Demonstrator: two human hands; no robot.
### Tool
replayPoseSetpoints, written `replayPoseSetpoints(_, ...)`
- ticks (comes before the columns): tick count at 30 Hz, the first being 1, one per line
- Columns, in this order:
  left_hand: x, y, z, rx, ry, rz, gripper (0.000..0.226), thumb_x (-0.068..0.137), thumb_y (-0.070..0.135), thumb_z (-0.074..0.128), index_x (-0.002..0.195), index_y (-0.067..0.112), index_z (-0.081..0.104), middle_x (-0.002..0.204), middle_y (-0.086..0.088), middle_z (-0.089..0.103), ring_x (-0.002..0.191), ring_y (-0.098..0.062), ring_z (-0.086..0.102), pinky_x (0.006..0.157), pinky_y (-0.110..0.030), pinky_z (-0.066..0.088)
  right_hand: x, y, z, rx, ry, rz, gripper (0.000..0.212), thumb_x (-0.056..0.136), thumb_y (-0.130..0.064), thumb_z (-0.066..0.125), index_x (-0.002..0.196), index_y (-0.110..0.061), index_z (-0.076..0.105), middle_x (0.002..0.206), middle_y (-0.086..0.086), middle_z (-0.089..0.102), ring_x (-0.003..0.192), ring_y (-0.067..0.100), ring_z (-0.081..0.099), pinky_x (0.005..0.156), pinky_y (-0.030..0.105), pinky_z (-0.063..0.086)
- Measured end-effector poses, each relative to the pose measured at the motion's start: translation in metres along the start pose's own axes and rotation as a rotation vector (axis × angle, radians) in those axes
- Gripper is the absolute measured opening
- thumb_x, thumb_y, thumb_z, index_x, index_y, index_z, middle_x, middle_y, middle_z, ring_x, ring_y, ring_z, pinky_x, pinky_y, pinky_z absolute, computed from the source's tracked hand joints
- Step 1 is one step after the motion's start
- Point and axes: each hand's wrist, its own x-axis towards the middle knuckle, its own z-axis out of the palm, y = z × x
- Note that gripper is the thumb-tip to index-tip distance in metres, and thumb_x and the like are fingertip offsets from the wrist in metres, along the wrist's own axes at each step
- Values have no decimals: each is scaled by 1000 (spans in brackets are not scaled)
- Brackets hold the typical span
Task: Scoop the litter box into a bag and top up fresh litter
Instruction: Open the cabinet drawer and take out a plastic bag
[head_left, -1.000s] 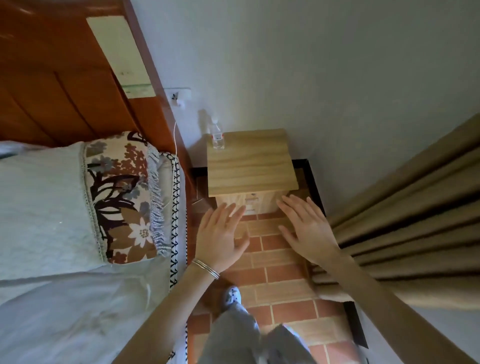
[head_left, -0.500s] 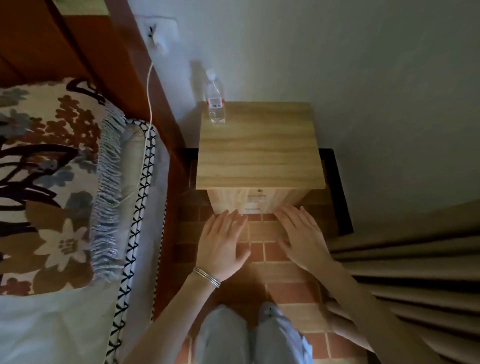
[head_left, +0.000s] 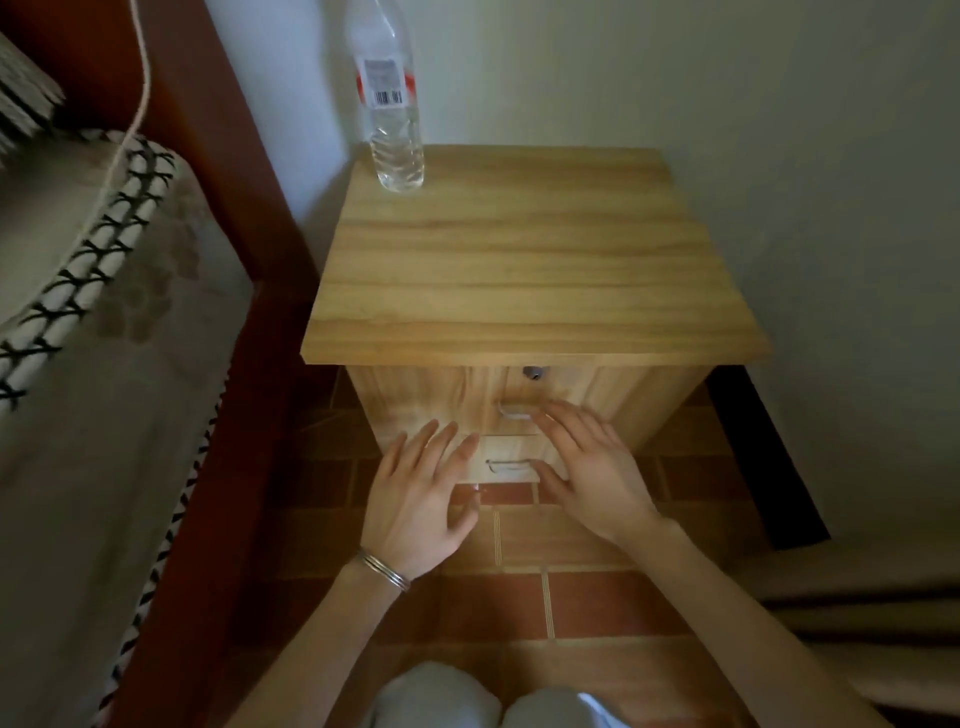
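We see both hands held out flat in front of a wooden nightstand (head_left: 530, 270). Left hand (head_left: 415, 499) has fingers straight and slightly spread, thumb out, holding nothing; fingertips lie over the lower left of the cabinet front, contact unclear. A thin metal bangle (head_left: 383, 569) sits on that wrist. Right hand (head_left: 592, 467) is also flat, fingers straight and slightly apart, tips at the upper drawer handle (head_left: 514, 411), not curled round it; touching or just off it, we cannot tell. A lower drawer handle (head_left: 506, 464) shows between the two hands, and a small round lock (head_left: 534, 371) sits above under the top edge. Litter box, scoop, bag and litter: not in view. A clear plastic bottle (head_left: 392, 104) stands upright on the back left corner of the top, against the wall; label is white and red with a barcode, text too small to read. Bed (head_left: 104, 364) with a black-and-white trimmed cover lies left, a white cord (head_left: 139, 88) hanging over it. Floor is red-brown tile (head_left: 597, 597). Grey-trousered knees (head_left: 467, 701) at bottom edge.
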Motion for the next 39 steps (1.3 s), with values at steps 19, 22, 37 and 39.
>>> replayPoseSetpoints(19,-33,-19,26,49,150,18,60,82,49,43,136,23,42,138,-6,48,131,-24,39,107,-47,32,20,-4,57,11,276,61,19,87,-17,58,103,-10,65,95,6,66,95,26,60,87,32,33)
replayPoseSetpoints(22,-46,-16,25,52,131,14,61,83,50,42,138,25,37,140,-5,46,133,-22,36,109,-44,26,7,-10,55,-2,318,70,19,86,-20,54,93,-9,68,87,4,67,85,24,61,82,31,35)
replayPoseSetpoints(37,-99,2,7,82,296,154,58,84,37,51,138,19,39,146,-7,37,139,-21,26,112,-45,22,-82,-41,41,-8,379,-50,13,86,-16,58,90,-11,68,87,1,67,81,17,59,78,29,40)
replayPoseSetpoints(39,-103,5,5,81,321,176,59,84,33,54,139,19,38,146,-6,37,138,-20,26,112,-45,22,-95,-45,40,1,372,-55,12,86,-16,58,91,-12,69,88,-1,68,82,16,59,78,29,41)
